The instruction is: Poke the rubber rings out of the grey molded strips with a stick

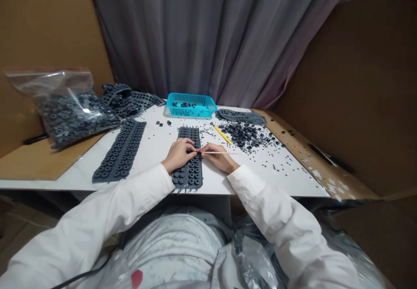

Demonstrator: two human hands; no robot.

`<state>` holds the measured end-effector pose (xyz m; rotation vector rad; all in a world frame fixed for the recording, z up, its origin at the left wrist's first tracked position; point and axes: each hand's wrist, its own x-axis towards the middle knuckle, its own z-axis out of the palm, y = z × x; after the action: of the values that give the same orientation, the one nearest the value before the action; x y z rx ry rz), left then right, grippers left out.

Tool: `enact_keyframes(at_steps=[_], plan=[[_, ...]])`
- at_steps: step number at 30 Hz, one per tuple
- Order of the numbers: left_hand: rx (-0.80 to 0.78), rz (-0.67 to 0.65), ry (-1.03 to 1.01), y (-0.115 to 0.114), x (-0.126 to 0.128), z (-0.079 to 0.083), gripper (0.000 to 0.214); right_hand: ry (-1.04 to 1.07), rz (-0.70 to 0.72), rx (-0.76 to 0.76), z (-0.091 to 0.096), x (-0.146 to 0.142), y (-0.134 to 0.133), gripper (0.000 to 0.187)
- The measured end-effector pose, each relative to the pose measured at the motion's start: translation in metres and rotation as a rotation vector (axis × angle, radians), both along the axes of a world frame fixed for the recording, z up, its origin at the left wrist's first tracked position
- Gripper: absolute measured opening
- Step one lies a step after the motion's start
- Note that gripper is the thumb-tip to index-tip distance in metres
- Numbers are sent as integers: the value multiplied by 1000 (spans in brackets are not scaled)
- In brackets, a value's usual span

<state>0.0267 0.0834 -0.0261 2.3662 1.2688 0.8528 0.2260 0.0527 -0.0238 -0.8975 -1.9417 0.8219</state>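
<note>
A dark grey molded rubber sheet (187, 176) with rows of round ring-shaped parts lies lengthwise in front of me. Over its middle, my left hand (181, 152) rests with thumb and index finger brought together at the sheet's right side; whether a small part is between them is too small to tell. My right hand (219, 156) pinches a thin white stick (224, 152), whose one end points right across the table. The fingertips of both hands nearly meet above the sheet. Another ringed rubber sheet (120, 152) lies to the left.
A blue plastic basket (192, 112) holding small dark pieces stands at the back. To the right are a yellow stick (223, 135), a heap of black bits (241, 135) and stacked sheets (241, 116). At left sit a clear bag of rings (71, 115) and crumpled sheets (125, 100).
</note>
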Motion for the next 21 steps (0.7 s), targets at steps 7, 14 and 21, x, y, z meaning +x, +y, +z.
enact_keyframes(at_steps=[7, 14, 21], plan=[[-12, 11, -9, 0, 1, 0, 7, -77, -15, 79, 4, -1, -1, 17], [-13, 17, -21, 1, 1, -2, 6, -79, -3, 81, 3, -2, -2, 19], [-20, 17, -28, 2, 1, -2, 8, 21, 31, -27, 1, -3, -1, 26]])
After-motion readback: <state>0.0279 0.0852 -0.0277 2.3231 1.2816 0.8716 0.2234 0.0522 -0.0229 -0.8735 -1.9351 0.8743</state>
